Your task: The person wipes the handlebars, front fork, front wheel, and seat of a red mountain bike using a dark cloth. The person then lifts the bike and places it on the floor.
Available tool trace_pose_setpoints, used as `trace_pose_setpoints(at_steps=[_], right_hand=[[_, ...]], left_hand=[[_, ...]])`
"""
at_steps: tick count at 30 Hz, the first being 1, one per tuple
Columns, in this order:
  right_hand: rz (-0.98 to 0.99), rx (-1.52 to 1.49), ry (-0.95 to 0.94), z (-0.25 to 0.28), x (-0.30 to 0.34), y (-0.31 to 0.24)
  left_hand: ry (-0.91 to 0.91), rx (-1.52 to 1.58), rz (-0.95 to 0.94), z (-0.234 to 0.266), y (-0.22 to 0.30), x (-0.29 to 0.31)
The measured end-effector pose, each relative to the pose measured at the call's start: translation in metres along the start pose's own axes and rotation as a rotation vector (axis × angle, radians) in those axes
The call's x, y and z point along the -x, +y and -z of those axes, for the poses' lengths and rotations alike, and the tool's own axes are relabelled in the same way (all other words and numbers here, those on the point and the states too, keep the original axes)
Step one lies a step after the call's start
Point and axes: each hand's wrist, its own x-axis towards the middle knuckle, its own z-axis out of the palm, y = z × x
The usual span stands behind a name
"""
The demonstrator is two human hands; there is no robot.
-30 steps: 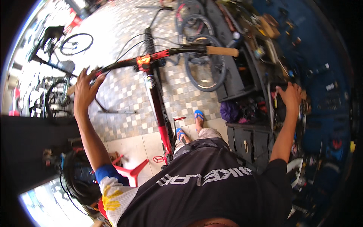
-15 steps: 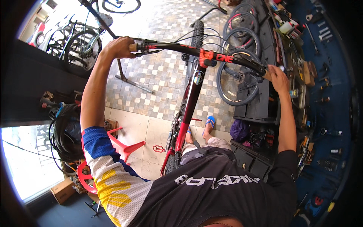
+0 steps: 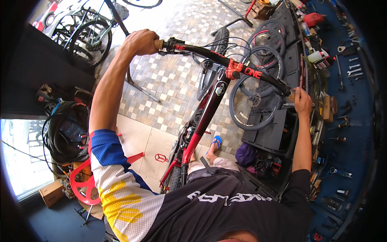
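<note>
My left hand [image 3: 142, 42] is wrapped round the left grip of a black handlebar [image 3: 209, 55], and my right hand [image 3: 302, 101] closes on the right grip. The bar belongs to a mountain bike whose dark frame [image 3: 205, 107] fades to red toward the rear. A red stem clamp [image 3: 234, 69] holds the bar at its middle, with black cables looping ahead of it. The bike's front tyre [image 3: 221, 40] points away from me. Close to my legs is a red pedal [image 3: 161, 157]. Palms and most of both grips are hidden by my fingers.
Several loose wheels [image 3: 258, 101] lean on black cabinets [image 3: 268, 137] at the right, below a blue wall of hanging tools [image 3: 354, 70]. Parked bikes [image 3: 90, 42] stand far left. Coiled black tyres [image 3: 66, 131] and a red plastic stool [image 3: 86, 183] are on the left.
The handlebar has swung clockwise and leans more to the right, its right end lower. Both hands have stayed on the grips. My view has shifted a little over the floor.
</note>
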Motion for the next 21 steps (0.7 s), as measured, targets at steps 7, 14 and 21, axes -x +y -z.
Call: trace_pose_setpoints(at_steps=[7, 14, 21], right_hand=[[-0.089, -0.006, -0.083, 0.006, -0.003, -0.008], [-0.158, -0.021, -0.086, 0.018, 0.035, -0.042], [-0.126, -0.081, -0.058, 0.028, 0.07, -0.052]], left_hand=[[0.067, 0.009, 0.013, -0.001, -0.001, 0.013], [-0.047, -0.009, 0.062, 0.004, -0.011, 0.023], [-0.05, 0.043, -0.042, 0.021, -0.004, 0.043]])
